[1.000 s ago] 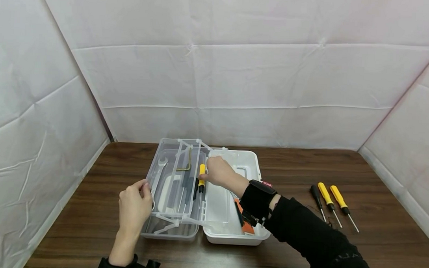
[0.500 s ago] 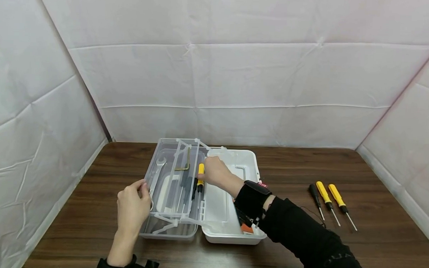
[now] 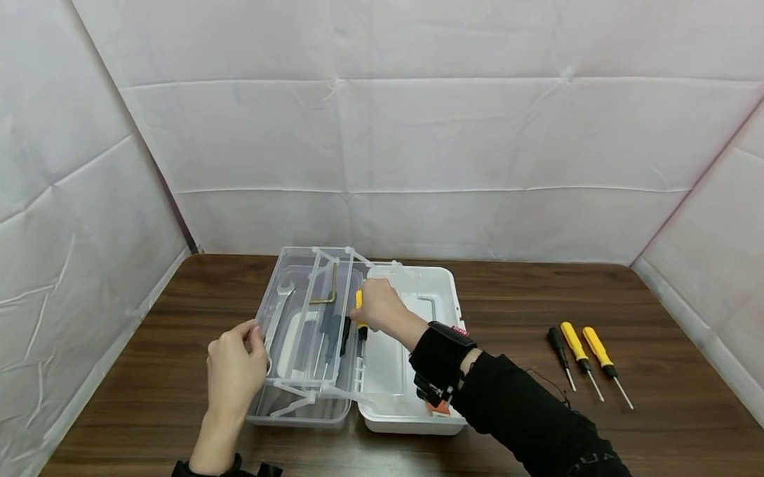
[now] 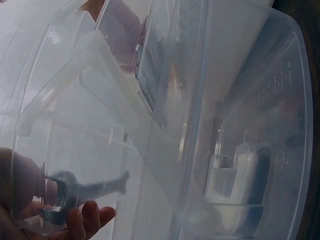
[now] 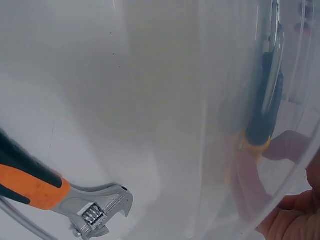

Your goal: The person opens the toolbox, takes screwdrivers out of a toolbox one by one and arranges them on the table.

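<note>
My left hand (image 3: pixel 235 367) pinches the left side of a clear plastic tray (image 3: pixel 302 254), raised on hinged arms on the left half of an open toolbox. A grey open-end wrench (image 3: pixel 281 302) lies along that side; the left wrist view shows its ring end by my fingers (image 4: pixel 92 220). My right hand (image 3: pixel 384 307) reaches to the tray's right side and pinches a yellow-and-black screwdriver (image 3: pixel 359 299), whose shaft points toward me. Clear plastic partly veils this screwdriver handle (image 5: pixel 260 125) in the right wrist view. A brass hex key (image 3: pixel 333 286) lies nearby.
A white toolbox half (image 3: pixel 440 279) holds a silver hex key (image 3: pixel 431 307) and an orange-handled adjustable wrench (image 5: pixel 37 187). On the brown table (image 3: pixel 512 299) to the right lie a black screwdriver (image 3: pixel 558 346) and two yellow ones, including a nearer yellow screwdriver (image 3: pixel 599 346).
My right hand has shifted slightly toward the left and now covers more of the yellow screwdriver's handle. The left hand keeps its hold on the tray's side.
</note>
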Available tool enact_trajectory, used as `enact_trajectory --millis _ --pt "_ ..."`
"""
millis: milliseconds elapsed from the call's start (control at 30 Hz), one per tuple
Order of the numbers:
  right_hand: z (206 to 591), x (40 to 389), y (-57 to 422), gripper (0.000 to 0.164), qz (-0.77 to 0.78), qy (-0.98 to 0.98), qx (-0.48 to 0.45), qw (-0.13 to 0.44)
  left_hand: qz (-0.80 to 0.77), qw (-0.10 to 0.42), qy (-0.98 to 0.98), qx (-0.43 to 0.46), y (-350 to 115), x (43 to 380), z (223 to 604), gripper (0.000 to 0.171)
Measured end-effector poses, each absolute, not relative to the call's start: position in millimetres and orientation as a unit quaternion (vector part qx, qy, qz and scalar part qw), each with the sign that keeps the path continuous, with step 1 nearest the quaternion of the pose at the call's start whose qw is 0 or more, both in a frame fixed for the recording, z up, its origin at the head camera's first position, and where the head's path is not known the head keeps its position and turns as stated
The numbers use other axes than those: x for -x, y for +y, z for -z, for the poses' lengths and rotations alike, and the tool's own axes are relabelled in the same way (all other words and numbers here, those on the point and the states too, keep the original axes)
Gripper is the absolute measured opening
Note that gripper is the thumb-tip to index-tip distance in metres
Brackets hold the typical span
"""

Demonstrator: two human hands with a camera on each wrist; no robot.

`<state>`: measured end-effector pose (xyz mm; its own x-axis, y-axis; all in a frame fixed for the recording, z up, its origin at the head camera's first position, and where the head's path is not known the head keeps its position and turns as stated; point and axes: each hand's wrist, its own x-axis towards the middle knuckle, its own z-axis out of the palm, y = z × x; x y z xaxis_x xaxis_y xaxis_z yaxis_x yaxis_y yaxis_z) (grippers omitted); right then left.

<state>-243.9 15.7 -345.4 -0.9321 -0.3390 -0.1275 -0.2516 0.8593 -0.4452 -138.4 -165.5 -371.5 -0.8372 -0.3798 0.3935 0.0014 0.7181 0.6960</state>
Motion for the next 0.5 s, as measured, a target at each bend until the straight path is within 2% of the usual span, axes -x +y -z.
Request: enact_trajectory --millis 133,367,500 --pt "343.6 242.0 15.7 0.034 0.223 0.958 0.147 0.102 0.361 0.265 -0.888 -0.106 -165.2 138.3 370.5 0.023" --pt "341.1 244.4 21.9 0.025 0.248 0.953 0.137 0.105 0.360 0.263 -0.889 -0.107 -165.2 138.2 370.2 0.023" --pt "333.5 247.7 29.8 0.040 0.250 0.953 0.142 0.093 0.359 0.264 -0.889 -0.108 -165.7 138.8 370.3 0.023"
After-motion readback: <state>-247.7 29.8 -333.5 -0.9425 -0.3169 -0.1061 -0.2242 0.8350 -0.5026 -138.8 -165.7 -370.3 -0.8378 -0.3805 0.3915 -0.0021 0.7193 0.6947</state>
